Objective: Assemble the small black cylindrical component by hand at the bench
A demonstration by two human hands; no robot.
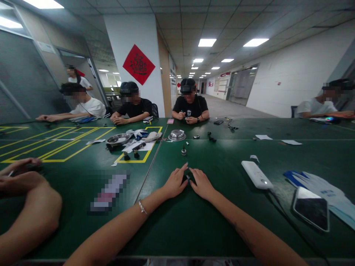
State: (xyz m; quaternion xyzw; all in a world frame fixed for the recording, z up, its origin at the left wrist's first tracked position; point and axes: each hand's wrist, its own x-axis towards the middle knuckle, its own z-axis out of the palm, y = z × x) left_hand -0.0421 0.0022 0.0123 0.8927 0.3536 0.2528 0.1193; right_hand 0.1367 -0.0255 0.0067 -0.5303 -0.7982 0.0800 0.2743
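Observation:
My left hand (175,181) rests on the green table with its fingers stretched forward and no grip on anything. Opposite it lies my right hand (201,181), its fingers also extended and slightly apart. The fingertips of both almost meet. In the gap between them, close to the thumbs, is a small dark piece with a shiny part (188,177); its kind is too small to make out, and whether a thumb touches it I cannot tell. Just beyond my fingertips stands a small metal part with a thin upright stem (183,150).
A metal bowl (176,135) and small dark parts (211,137) lie farther back. To the right are a white power bank (256,174) with a cable, a phone (311,208) and gloves (323,186). A blurred-out phone-like object (110,192) and a co-worker's arm (36,203) are left.

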